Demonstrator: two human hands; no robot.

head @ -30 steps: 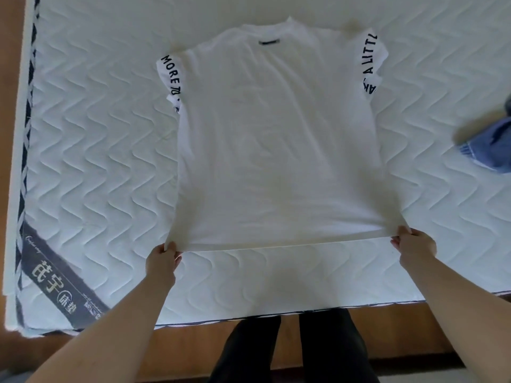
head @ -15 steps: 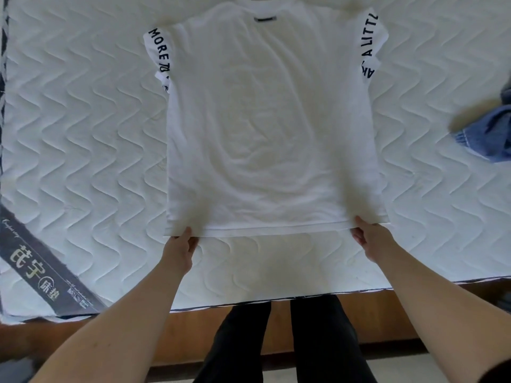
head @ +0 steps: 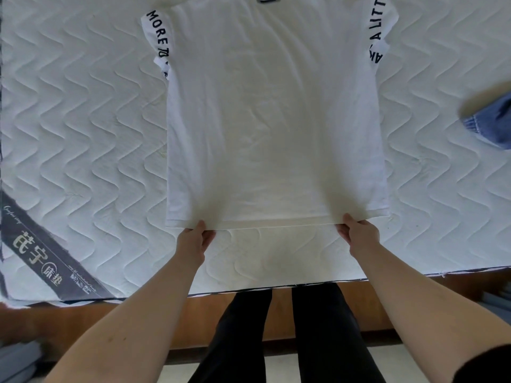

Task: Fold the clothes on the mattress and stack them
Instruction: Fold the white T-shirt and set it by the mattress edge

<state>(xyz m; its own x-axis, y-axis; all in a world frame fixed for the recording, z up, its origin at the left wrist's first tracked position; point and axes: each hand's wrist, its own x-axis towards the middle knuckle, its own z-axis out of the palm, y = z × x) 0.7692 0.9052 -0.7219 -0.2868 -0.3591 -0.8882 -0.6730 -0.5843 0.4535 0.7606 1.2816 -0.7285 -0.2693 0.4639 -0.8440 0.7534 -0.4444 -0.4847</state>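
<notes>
Both hands pinch the bottom hem of the white T-shirt point(head: 273, 120): left hand point(head: 193, 243) at 7 o'clock, right hand point(head: 359, 234) at 5. It lies flat on the quilted mattress point(head: 83, 120). Blue denim garment point(head: 492, 120) lies at 3 o'clock.

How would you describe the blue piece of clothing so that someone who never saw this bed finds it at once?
Start from the white quilted mattress with its wavy stitching. A white T-shirt with black lettering on the sleeves lies spread in the middle; look far to its right, at the picture's edge. There lies the blue denim garment, only partly in view and apart from the shirt, the only coloured cloth on the mattress.
</notes>
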